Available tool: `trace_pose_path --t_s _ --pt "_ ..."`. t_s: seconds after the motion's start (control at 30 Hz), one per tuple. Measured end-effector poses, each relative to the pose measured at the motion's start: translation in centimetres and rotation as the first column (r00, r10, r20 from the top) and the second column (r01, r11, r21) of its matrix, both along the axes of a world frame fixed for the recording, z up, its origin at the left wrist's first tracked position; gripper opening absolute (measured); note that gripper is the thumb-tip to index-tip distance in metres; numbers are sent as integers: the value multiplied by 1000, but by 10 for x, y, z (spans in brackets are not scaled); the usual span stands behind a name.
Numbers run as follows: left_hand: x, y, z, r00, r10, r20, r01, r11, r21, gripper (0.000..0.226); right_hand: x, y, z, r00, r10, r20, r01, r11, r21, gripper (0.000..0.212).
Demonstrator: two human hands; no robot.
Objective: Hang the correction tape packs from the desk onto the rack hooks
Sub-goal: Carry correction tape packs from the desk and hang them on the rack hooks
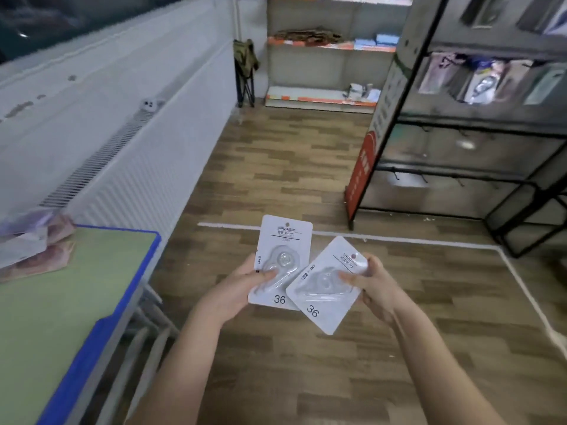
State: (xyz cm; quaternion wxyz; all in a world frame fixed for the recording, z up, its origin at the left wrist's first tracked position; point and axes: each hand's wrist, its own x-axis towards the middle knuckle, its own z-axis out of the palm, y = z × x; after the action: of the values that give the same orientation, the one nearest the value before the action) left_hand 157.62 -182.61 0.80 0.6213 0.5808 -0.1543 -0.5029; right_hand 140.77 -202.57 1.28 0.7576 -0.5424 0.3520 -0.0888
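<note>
Holding one correction tape pack in each hand, the person stands between desk and rack. The left hand (245, 286) pinches the upright pack (283, 256) along its left edge, thumb across the clear bubble, so the hang hole at the top stays free. The right hand (372, 286) grips the tilted pack (325, 286) near its top corner, fingers curled behind the card; its lower left corner overlaps the upright pack. Both are printed with a 36 and face up, probably so each hole can be lined up with a hook.

The desk (76, 302) sits near left, cut off by the frame, with blurred packets (33, 243) at its far end that I can't identify. The rack (460, 133) stands far right; its hooks (423, 177) are thin, smeared and hard to count, and the hanging items (481, 81) on the upper rail are too blurred to name.
</note>
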Motion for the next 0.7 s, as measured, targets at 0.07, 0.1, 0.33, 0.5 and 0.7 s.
trace_pose_path --t_s 0.07,0.1,0.33,0.5,0.7 --pt "-35 -47 3 995 -95 -6 95 995 -15 49 -51 -34 5 996 -91 -6 91 996 -28 47" --pt "-50 -72 5 992 -129 -7 129 991 -23 56 -74 -53 8 991 -134 -7 134 990 -45 50" --pt "-130 -248 36 924 -376 66 380 922 -74 58 -185 -177 38 925 -373 75 381 913 -148 66" --pt "-152 -386 60 852 -508 127 522 844 -125 57 -222 -283 56 885 -454 100 465 864 -191 46" --pt "-170 -560 91 772 -595 222 633 749 -195 47 -248 -422 83 809 -556 190 586 788 -189 25"
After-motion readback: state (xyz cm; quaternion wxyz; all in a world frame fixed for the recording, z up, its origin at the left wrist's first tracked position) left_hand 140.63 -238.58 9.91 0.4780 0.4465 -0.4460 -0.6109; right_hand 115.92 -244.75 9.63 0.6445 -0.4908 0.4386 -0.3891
